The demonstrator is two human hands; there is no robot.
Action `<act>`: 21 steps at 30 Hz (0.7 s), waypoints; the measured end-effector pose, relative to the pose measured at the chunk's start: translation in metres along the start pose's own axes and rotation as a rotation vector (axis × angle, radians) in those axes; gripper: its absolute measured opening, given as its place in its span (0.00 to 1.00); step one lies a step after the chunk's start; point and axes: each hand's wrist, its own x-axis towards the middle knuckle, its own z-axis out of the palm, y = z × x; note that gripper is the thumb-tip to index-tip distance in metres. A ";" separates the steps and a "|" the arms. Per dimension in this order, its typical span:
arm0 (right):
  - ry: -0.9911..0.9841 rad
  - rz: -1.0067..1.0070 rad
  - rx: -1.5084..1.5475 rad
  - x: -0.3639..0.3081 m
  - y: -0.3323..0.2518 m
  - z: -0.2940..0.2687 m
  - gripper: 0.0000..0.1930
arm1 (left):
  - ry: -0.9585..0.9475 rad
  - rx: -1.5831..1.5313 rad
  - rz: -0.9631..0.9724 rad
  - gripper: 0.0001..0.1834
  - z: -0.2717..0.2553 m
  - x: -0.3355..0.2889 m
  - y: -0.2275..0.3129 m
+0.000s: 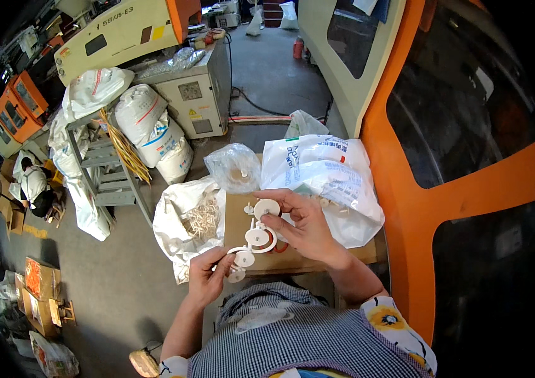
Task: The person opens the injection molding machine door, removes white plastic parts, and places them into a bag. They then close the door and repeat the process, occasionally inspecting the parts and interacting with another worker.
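Between my two hands is a string of white molded plastic discs [257, 237], joined by thin curved runners and slanting from upper right to lower left. My right hand [302, 220] pinches the uppermost disc between thumb and fingers. The lower end is gripped by my left hand [208, 277], thumb and fingertips closed on its edge. Under the parts lies a cardboard-covered work surface [237, 217], with a reddish ring [281, 244] partly hidden by the discs. To the left, an open white sack [176, 214] holds a heap of thin off-white plastic runners [202, 219].
A clear plastic bag [233, 167] and a white printed bag [337, 173] sit behind my hands. An orange machine frame [400, 233] rises close on the right. Grey steps [115, 198] and full sacks [154, 142] stand at left. Farther left, a person [35, 189] crouches near boxes.
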 end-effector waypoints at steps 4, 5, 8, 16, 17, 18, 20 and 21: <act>-0.001 -0.110 0.045 -0.003 -0.003 -0.015 0.14 | 0.019 -0.020 -0.013 0.06 0.009 0.005 0.006; -0.005 -0.131 0.058 -0.004 -0.002 -0.023 0.13 | -0.003 0.043 0.005 0.06 0.010 0.007 0.004; 0.214 -0.050 -0.184 -0.014 -0.001 -0.033 0.07 | -0.084 0.193 0.061 0.05 0.016 0.014 -0.003; 0.537 0.190 0.141 -0.050 0.021 -0.072 0.14 | -0.286 -0.087 -0.039 0.06 0.045 0.045 -0.017; 0.602 0.185 0.206 -0.056 0.022 -0.074 0.15 | -0.310 -0.155 -0.071 0.06 0.046 0.050 -0.020; 0.666 0.172 0.270 -0.059 0.021 -0.081 0.15 | -0.328 -0.219 -0.104 0.07 0.046 0.055 -0.021; 0.825 0.131 0.404 -0.071 0.022 -0.086 0.15 | -0.461 -0.285 -0.044 0.10 0.049 0.070 -0.019; 0.862 0.106 0.432 -0.078 0.017 -0.083 0.15 | -0.496 -0.417 -0.066 0.10 0.054 0.076 -0.019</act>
